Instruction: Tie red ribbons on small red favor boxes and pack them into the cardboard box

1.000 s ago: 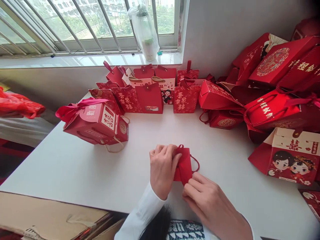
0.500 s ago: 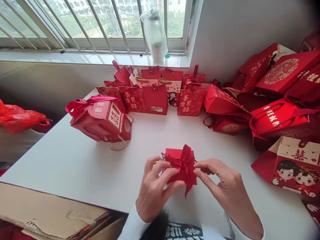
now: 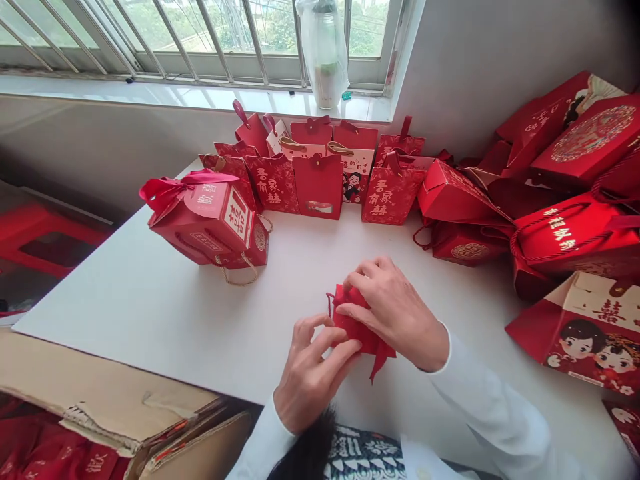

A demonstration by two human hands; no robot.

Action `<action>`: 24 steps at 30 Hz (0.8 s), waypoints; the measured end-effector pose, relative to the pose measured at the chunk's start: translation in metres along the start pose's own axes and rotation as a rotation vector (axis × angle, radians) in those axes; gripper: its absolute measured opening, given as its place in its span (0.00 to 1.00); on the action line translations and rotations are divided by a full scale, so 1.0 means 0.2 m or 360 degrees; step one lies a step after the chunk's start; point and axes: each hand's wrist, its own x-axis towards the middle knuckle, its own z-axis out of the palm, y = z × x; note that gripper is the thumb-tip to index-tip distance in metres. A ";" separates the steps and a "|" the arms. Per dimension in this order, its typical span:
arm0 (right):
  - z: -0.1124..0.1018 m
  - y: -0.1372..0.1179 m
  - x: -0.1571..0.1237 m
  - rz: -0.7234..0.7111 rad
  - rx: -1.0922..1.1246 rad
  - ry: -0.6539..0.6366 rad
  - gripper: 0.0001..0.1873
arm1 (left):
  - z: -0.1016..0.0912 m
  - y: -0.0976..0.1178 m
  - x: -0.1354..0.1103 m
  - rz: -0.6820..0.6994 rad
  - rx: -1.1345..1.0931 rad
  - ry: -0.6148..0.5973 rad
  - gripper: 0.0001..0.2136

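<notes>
A small red gift box (image 3: 350, 330) with a dark red cord at its side stands on the white table in front of me. My left hand (image 3: 317, 370) is at its near left, thumb and index finger pinched together at the ribbon. From the right, my right hand (image 3: 395, 310) reaches over the top, fingers and thumb closed around the bow and hiding most of it. One tail of the red ribbon (image 3: 381, 361) hangs over the front edge of the box. The exact grip of the right fingertips is partly hidden.
A larger red box with a pink bow (image 3: 210, 220) stands at the left. Rows of red gift bags (image 3: 317, 187) line the wall. Red boxes (image 3: 565, 230) pile up at the right. An open cardboard carton (image 3: 100, 393) sits below the table's left front edge.
My right hand has moved left from the box's right side onto the bow and now covers it. My left hand stays close to the box. The view has shifted slightly.
</notes>
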 end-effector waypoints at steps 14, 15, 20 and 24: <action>0.06 0.23 0.14 -0.0048 0.0964 -0.0169 0.07 | 0.03 0.01 -0.01 0.0127 -0.0012 -0.0004 0.08; 0.07 0.23 0.14 -0.0032 0.0979 -0.0151 0.07 | 0.03 0.00 -0.01 0.0136 0.0000 -0.0022 0.08; 0.09 0.22 0.14 -0.0002 0.1007 -0.0073 0.06 | 0.04 -0.01 0.00 0.0179 -0.0005 -0.0070 0.07; 0.10 0.21 0.13 0.0041 0.1023 0.0048 0.08 | 0.04 -0.02 0.00 0.0188 -0.0042 -0.0107 0.06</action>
